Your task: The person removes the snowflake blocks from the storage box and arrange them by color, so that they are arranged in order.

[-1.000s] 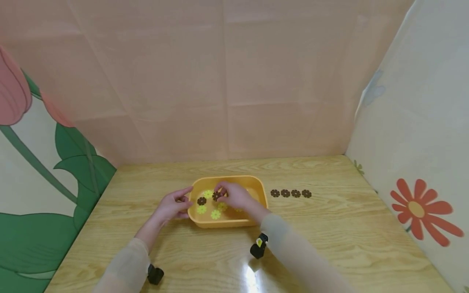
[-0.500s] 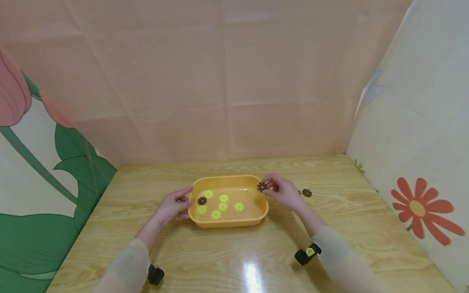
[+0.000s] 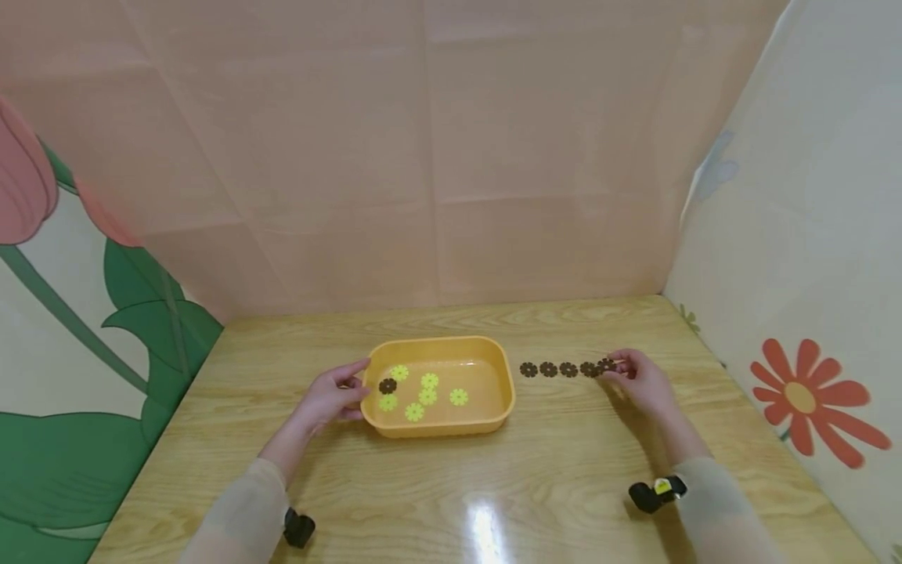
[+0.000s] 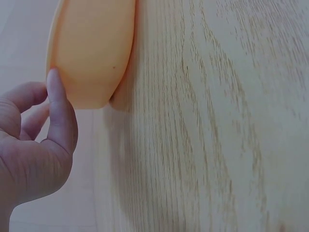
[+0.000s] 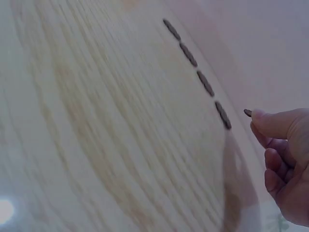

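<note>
My left hand (image 3: 338, 393) holds the left end of a yellow-orange plastic tray (image 3: 509, 392), its thumb and fingertips at the rim. The left wrist view shows the thumb (image 4: 57, 92) against the tray's end wall (image 4: 91, 53). At the right, my right hand (image 3: 641, 380) pinches a dark brown flower-shaped piece (image 3: 606, 365) between thumb and fingers. That piece appears raised off the table in the right wrist view, beside the end of a row of brown flower pieces (image 5: 205, 83) lying flat. Inside the tray are a single brown flower piece (image 3: 387, 385) and several yellow ones (image 3: 459, 397).
The wood-grain table (image 3: 437, 493) extends around the tray. A pink sheet (image 3: 338, 157) rises along its back edge, with flower-printed panels at left and right (image 3: 796, 235). Each wrist wears a black camera mount (image 3: 299, 529).
My right hand has taken a brown flower piece out of the tray and carried it right, past the row, to its far end. The left hand and tray stay in place.
</note>
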Demonstrator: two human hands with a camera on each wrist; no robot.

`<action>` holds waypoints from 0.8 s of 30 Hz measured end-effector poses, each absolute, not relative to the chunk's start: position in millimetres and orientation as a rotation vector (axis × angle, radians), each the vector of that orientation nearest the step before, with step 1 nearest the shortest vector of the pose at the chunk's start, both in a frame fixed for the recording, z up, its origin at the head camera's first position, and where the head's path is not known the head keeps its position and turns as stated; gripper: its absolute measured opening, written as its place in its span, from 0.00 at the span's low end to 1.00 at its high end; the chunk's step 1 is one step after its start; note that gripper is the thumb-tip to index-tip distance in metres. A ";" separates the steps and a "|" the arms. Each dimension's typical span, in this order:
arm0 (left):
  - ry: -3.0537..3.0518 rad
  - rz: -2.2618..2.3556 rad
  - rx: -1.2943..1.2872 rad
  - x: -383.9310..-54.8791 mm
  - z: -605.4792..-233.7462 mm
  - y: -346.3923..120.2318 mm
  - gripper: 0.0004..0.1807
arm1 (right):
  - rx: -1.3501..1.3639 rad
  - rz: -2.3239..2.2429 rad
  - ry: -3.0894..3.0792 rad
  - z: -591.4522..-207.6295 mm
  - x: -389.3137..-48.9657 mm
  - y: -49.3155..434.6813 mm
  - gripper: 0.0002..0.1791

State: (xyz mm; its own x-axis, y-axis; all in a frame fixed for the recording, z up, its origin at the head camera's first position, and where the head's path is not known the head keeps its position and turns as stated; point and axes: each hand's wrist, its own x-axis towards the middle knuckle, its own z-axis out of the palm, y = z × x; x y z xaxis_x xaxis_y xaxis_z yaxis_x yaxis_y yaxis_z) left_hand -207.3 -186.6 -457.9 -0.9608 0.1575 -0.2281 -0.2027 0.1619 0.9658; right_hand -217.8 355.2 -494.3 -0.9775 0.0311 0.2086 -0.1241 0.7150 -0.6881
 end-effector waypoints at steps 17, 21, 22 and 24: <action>2.182 1.843 -0.043 -208.1 -457.8 -186.5 0.33 | 0.062 0.828 -2.800 -506.8 -226.4 370.7 0.16; 2.178 1.850 -0.026 -207.3 -457.6 -187.3 0.33 | 0.067 0.839 -2.809 -506.8 -227.3 370.5 0.16; 2.177 1.853 -0.023 -207.4 -457.8 -187.6 0.33 | 0.067 0.843 -2.810 -506.8 -227.1 370.4 0.17; 2.174 1.859 -0.017 -207.4 -458.4 -188.0 0.33 | 0.063 0.857 -2.810 -507.2 -226.6 370.5 0.17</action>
State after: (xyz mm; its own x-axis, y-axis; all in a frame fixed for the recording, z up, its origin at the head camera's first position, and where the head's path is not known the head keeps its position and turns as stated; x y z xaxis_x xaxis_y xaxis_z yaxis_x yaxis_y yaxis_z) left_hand -207.4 -188.0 -458.4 -0.9607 0.1715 -0.2182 -0.1889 0.1720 0.9668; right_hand -226.6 370.5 -507.2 -0.9785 0.0180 0.2053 -0.0996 0.8309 -0.5474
